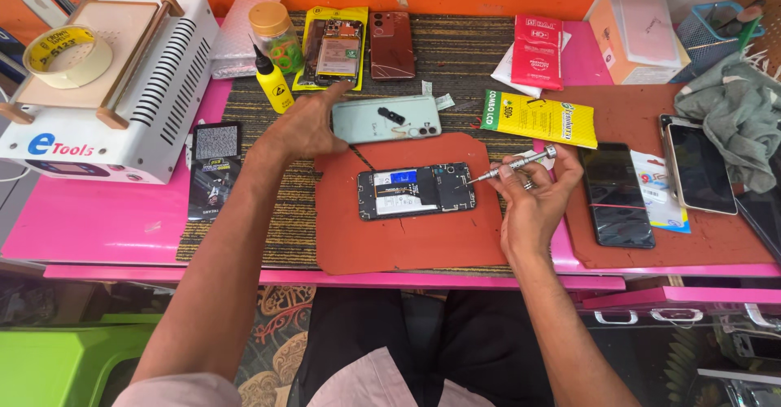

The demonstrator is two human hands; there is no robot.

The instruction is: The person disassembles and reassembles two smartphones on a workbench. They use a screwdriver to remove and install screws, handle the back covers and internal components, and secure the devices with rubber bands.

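Observation:
An opened phone (416,190) lies face down on a red mat (415,236), its board and battery exposed. My right hand (533,199) grips a small silver screwdriver (512,165), whose tip points at the phone's right end. My left hand (307,122) rests at the left end of a pale green back cover (387,119), which lies just beyond the mat. Its fingers touch the cover's edge.
A white heating machine (106,81) with a tape roll (68,55) stands far left. A yellow bottle (273,79), a jar (275,34), more phones (392,45) and packets (537,118) lie at the back. Black phones (615,195) and a grey cloth (736,110) sit right.

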